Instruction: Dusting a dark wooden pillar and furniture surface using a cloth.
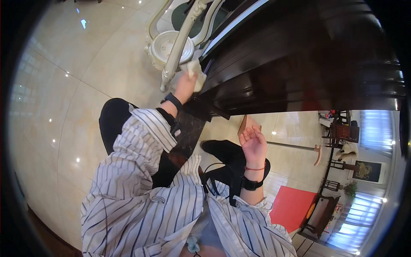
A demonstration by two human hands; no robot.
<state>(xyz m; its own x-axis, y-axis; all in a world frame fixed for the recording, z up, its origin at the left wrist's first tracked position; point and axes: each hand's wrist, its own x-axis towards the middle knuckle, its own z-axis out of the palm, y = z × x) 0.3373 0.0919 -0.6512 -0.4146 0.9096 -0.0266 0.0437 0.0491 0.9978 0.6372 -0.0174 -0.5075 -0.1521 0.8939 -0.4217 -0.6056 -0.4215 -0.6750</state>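
Note:
My left hand [187, 84] reaches forward, shut on a pale cloth [197, 77] that looks partly blurred. The cloth lies between the foot of an ornate white stand [173, 57] and the end of a dark, glossy wooden furniture piece [289, 61]. Whether it touches either one, I cannot tell. A round white dish-like part [160, 48] sits low within the stand's curved legs. My right hand [253, 146] is raised on the right, palm up, with its fingers loosely curled and nothing in it. Both wrists wear black bands, and the right also has a red cord.
Under me is a dark marble-like strip [189, 133] on beige tiled floor [96, 64]. Beyond my right hand are a wooden block [249, 122] and a long-handled tool [290, 145]. A red mat [292, 208] lies at right, with chairs and a dark bench [323, 215] farther off.

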